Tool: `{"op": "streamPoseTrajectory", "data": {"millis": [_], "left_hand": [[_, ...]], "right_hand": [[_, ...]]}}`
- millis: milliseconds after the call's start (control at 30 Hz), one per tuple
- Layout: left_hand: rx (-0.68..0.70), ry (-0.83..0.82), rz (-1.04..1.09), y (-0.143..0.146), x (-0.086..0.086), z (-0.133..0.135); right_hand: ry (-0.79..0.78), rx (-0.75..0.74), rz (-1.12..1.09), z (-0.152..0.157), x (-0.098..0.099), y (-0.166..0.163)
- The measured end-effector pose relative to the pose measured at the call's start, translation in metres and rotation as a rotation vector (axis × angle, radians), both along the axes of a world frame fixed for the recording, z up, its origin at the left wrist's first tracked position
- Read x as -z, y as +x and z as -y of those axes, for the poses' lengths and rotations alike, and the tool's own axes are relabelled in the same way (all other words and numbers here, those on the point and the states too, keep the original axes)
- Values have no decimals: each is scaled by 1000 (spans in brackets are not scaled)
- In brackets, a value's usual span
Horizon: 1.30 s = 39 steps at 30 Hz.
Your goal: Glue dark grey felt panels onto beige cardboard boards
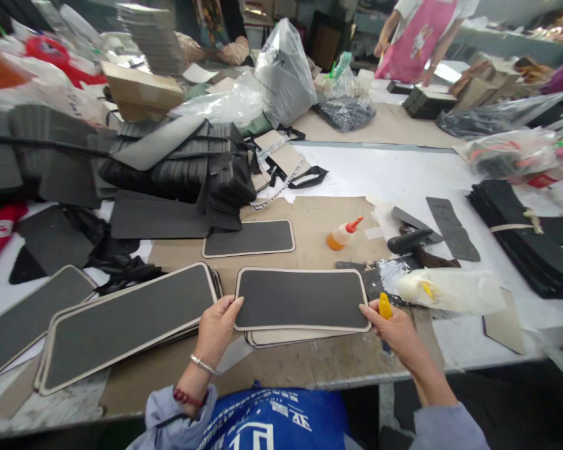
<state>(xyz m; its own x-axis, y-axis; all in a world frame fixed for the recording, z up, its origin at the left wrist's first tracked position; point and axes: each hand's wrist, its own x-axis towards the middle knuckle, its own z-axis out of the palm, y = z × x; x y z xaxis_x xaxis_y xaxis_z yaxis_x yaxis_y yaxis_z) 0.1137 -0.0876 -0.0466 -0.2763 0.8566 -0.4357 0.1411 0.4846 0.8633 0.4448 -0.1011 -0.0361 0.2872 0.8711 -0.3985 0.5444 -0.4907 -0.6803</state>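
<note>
A dark grey rectangular panel with a pale border lies level in front of me. My left hand pinches its left edge between thumb and fingers. At the right edge, my right hand holds the panel's corner and also has a yellow-handled tool between its fingers; the tool's working end is mostly hidden. Under the panel, pale-edged pieces stick out at the front. To the left is a stack of similar panels, and behind lies one more bordered panel.
Beyond the panel stands a small bottle with a red tip. White paste on a dark board and a plastic-wrapped item lie right. Dark stacked sheets rise at back left. Banded black strips lie far right. Two people work across the table.
</note>
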Motion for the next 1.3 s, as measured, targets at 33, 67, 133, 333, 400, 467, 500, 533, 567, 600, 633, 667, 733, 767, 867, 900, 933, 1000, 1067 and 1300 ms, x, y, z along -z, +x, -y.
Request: {"op": "streamPoseTrajectory", "data": {"millis": [33,67,133,333,400,467,500,533,567,600,633,667,733,767,867,900,933,1000,1067,1300], "left_hand": [[-26,17,3,-6,-5,3],[-53,35,8,-13,-10,6],[-108,69,15,-30,-19,14],[-285,140,-33,-90,-30,46],[-353,153,-38,-105,-31,57],[-404,161,-37,-118,-30,67],[-422,166,-37,-124,-30,72],[-437,171,-39,-131,-29,77],[-448,178,-41,-137,-29,81],[-455,185,-44,-144,-29,85],[-461,190,-50,-151,-30,89],[-466,192,-62,-159,-31,92],[-469,191,-102,-175,-35,97],[-468,191,-123,-184,-38,98],[-454,196,-132,-209,-48,100],[-446,193,-125,-217,-50,100],[-439,183,-129,-225,-51,99],[-428,132,-204,-239,-50,98],[-455,56,-372,-250,-47,97],[-512,-6,-603,-234,-47,93]], "right_hand": [[7,-26,-1,-1,-4,-6],[14,-56,2,-3,-8,-12],[32,-119,18,-7,-13,-26],[95,-369,121,-32,-13,-84],[125,-448,163,-38,-12,-104],[139,-500,188,-42,-12,-121],[143,-517,193,-44,-11,-130],[146,-527,192,-45,-11,-138],[148,-538,181,-47,-11,-147],[149,-544,166,-49,-11,-156],[150,-551,149,-50,-12,-167],[148,-558,131,-52,-13,-178],[148,-571,92,-55,-18,-203],[155,-576,71,-57,-20,-216],[198,-605,13,-63,-24,-250],[213,-618,2,-65,-23,-259],[223,-631,-4,-67,-22,-266],[223,-675,-2,-70,-15,-276],[203,-711,15,-73,-6,-278],[202,-618,87,-61,-6,-236]]}}
